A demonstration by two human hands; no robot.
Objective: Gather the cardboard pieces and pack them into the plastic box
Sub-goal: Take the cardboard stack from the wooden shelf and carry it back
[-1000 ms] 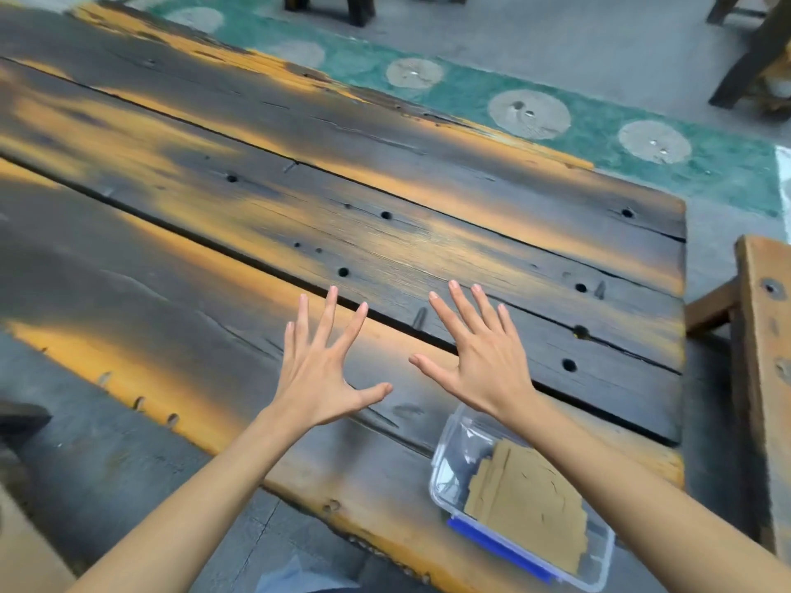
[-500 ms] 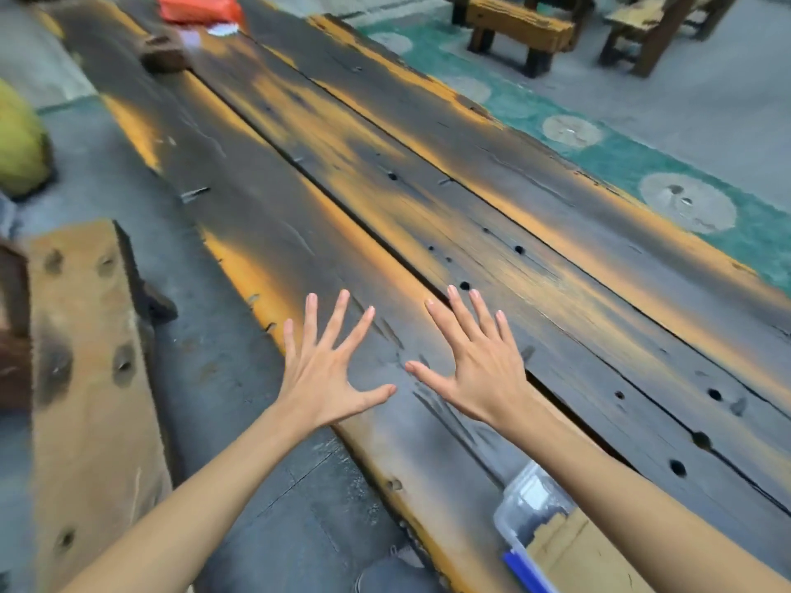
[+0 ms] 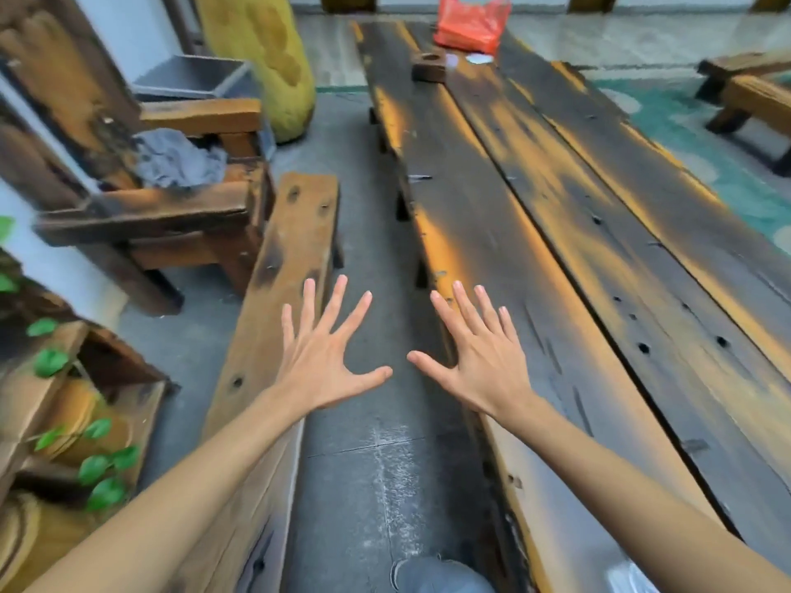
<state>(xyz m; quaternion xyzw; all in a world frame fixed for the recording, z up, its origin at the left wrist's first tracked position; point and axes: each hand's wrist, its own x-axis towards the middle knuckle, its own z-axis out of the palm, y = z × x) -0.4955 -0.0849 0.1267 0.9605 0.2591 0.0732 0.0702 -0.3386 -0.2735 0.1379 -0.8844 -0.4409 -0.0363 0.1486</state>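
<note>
My left hand (image 3: 327, 361) is held out flat with fingers spread, over the gap between the bench and the table, holding nothing. My right hand (image 3: 479, 357) is also spread wide and empty, above the near left edge of the long dark wooden table (image 3: 578, 258). Only a sliver of the clear plastic box (image 3: 629, 577) shows at the bottom right, under my right forearm. No cardboard pieces are visible in this view.
A wooden bench (image 3: 282, 267) runs along the table's left side over grey floor (image 3: 376, 464). A wooden chair with a grey cloth (image 3: 179, 160) stands at left. A red plastic bag (image 3: 471, 25) and a wooden block (image 3: 430, 66) sit at the table's far end.
The view has swung left along the table; the plastic box with cardboard has slid almost out of frame at bottom right. Both hands stay spread and empty.
</note>
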